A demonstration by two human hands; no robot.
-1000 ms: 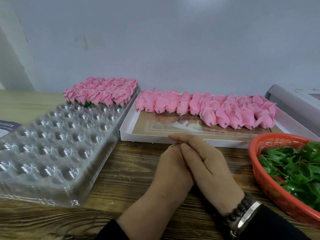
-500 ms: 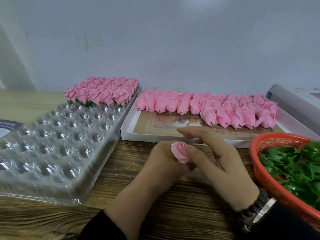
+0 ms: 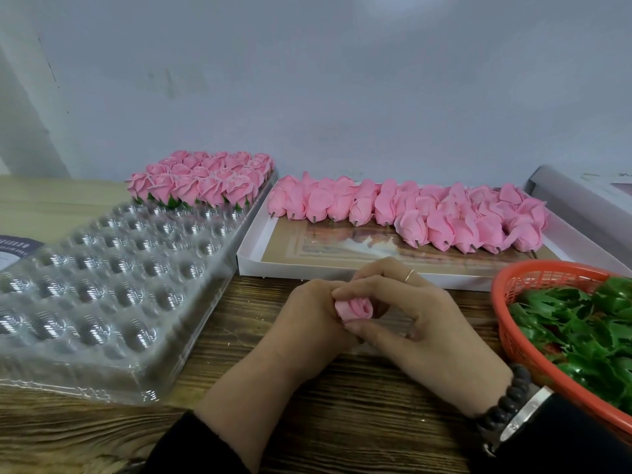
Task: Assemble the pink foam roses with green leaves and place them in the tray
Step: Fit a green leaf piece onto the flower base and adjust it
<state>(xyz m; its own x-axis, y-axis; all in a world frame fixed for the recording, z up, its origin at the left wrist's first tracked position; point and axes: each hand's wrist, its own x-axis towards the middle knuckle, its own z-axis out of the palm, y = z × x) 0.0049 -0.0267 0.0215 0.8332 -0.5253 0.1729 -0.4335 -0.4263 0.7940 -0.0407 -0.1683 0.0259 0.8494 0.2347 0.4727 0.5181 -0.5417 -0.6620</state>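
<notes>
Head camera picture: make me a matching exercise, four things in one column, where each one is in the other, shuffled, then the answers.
Things:
1. finished roses
2. bare roses
3. green leaves
4. single rose

Places:
A. orange basket
B. between both hands
C. far end of clear tray
D. white box

Pairs: 1-C, 2-D, 3-A, 4-B. The left hand and right hand both hold the single rose.
</notes>
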